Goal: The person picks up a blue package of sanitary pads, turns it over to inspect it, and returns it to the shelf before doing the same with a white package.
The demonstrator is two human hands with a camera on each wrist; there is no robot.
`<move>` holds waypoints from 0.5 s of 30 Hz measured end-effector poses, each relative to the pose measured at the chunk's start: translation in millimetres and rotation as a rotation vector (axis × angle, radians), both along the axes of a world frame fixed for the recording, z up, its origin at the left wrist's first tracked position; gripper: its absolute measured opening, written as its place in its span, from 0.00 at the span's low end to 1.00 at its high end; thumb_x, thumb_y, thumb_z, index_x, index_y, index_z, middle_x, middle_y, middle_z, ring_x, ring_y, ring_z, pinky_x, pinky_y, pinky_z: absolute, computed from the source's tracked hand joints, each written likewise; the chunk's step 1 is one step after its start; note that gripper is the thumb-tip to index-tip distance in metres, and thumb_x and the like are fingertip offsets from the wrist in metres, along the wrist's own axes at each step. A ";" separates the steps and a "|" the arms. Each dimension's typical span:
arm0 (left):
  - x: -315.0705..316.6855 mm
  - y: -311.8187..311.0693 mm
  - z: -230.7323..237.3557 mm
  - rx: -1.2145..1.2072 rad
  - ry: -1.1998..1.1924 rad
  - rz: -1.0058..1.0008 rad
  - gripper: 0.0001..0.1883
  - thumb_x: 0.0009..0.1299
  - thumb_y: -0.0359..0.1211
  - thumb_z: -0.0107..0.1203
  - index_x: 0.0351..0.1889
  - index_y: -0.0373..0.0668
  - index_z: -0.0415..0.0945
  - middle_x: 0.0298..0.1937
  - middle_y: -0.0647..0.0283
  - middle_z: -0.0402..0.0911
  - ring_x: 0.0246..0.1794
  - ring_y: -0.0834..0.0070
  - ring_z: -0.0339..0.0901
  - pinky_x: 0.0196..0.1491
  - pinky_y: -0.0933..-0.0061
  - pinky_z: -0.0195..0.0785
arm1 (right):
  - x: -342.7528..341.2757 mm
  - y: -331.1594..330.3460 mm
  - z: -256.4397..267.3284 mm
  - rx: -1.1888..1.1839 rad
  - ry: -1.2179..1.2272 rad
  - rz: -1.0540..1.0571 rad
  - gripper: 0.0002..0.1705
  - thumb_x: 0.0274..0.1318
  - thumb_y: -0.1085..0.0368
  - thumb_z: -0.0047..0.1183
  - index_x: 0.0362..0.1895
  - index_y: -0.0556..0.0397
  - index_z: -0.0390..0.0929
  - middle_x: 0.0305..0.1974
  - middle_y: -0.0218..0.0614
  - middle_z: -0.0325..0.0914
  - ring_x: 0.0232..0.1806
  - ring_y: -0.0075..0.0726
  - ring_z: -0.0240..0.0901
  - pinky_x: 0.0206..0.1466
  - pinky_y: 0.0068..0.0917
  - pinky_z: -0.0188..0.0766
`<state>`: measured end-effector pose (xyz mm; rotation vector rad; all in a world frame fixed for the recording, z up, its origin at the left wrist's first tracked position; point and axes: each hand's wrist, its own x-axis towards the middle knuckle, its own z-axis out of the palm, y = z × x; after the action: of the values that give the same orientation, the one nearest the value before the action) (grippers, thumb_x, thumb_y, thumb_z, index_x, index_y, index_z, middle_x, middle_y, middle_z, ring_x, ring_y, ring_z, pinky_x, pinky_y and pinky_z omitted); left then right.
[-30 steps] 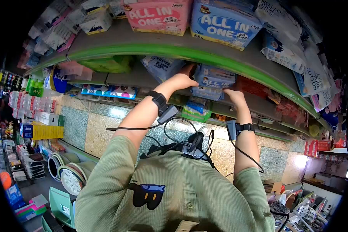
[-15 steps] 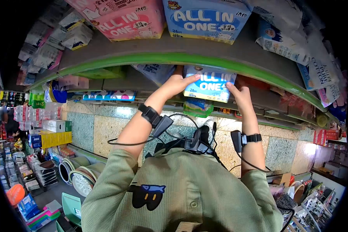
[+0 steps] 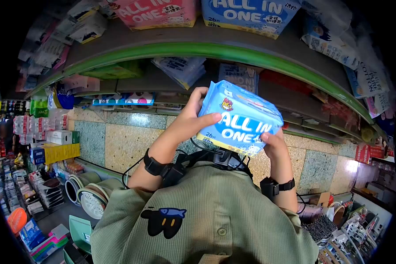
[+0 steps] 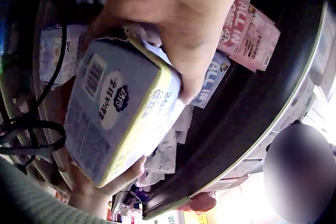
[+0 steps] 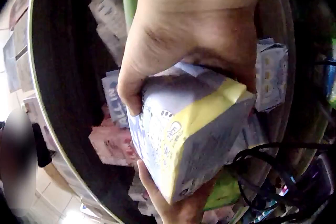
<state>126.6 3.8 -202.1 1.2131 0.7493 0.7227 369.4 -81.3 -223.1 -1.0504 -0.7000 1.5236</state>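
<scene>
Between both hands is a blue soft pack [image 3: 242, 119] printed "ALL IN ONE", with a yellow lower edge, tilted in front of the shelf. My left hand [image 3: 191, 119] grips its left end, thumb on the printed front. At the other end my right hand [image 3: 275, 144] holds it, thumb likewise on the front. The left wrist view shows the pack's underside [image 4: 113, 108] with a barcode, and the left thumb pressed along its edge. In the right wrist view the right hand [image 5: 194, 40] wraps over one end of the pack [image 5: 210, 129].
Above runs a shelf with a green edge [image 3: 198, 48], bearing a pink pack [image 3: 156, 13] and a larger blue pack [image 3: 251, 15]. On the lower shelf lie more blue packs [image 3: 180, 70]. Tiled floor [image 3: 123, 143] lies below; buckets [image 3: 92, 200] stand at the left.
Both hands have drawn the blue pack out from the lower shelf, toward the body. It has tilted, its right end lower, and its printed front now shows in full.
</scene>
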 end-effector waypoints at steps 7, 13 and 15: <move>-22.0 -21.6 10.3 -0.202 -0.339 -0.056 0.57 0.53 0.62 0.63 0.71 0.40 0.45 0.66 0.50 0.60 0.65 0.59 0.62 0.62 0.57 0.62 | -24.4 -5.2 68.0 1.001 -1.079 -0.165 0.54 0.28 0.55 0.74 0.60 0.48 0.55 0.54 0.46 0.65 0.59 0.52 0.64 0.63 0.46 0.60; -36.1 -21.1 8.3 -0.173 -0.587 -0.105 0.61 0.47 0.63 0.66 0.71 0.41 0.46 0.69 0.54 0.58 0.68 0.62 0.59 0.65 0.56 0.58 | -51.9 -14.0 87.0 1.236 -1.364 -0.105 0.33 0.28 0.43 0.70 0.47 0.28 0.79 0.64 0.48 0.55 0.68 0.63 0.46 0.66 0.59 0.50; -39.1 -22.0 13.2 -0.136 -0.601 -0.017 0.60 0.47 0.61 0.67 0.71 0.42 0.47 0.69 0.55 0.59 0.68 0.63 0.59 0.66 0.58 0.57 | -62.8 -24.1 94.3 1.088 -1.249 -0.029 0.36 0.25 0.39 0.70 0.48 0.27 0.80 0.67 0.51 0.51 0.69 0.64 0.44 0.67 0.59 0.47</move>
<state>87.4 -18.2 -188.8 0.8113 0.2812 0.9462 306.7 -105.5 -128.8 -0.9860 -2.0230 0.0961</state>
